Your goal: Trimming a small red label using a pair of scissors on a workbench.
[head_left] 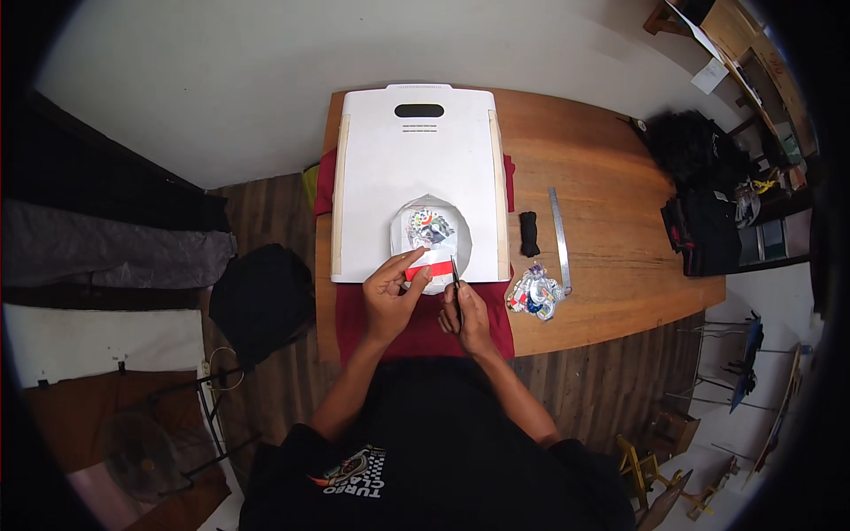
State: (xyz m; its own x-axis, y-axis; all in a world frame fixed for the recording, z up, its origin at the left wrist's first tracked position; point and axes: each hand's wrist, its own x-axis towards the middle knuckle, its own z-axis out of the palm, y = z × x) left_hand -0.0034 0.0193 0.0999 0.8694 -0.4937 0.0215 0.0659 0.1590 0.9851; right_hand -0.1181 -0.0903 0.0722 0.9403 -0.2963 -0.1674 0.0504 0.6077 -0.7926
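Wooden table (602,186) by a pale wall (266,80): printed sheet (431,268) held against scissors (457,276)

Against the wall, the table is lit evenly, and its near edge is faced by a person in a black shirt (434,442). A white panel (381,177), pierced by a dark oblong slot near its far end, is laid on dark red cloth (416,323). Over the panel's near part, a rounded grey-white form (465,232) is seen; whether it is a bowl or a hollow cannot be told.

In front of that form, the sheet, marked with a red band, is held up at the panel's near edge. It is pinched at its left side between thumb and forefinger of the left hand (395,290). The scissors are gripped by the curled fingers of the right hand (467,317), their blades pointed away from the body at the sheet's right end. How far the blades are parted cannot be told.

To the right, a heap of colourful pieces (537,294) is placed on the table, touched by the near end of a metal ruler (560,239). Just beside them, a black bundle (529,234) is set.
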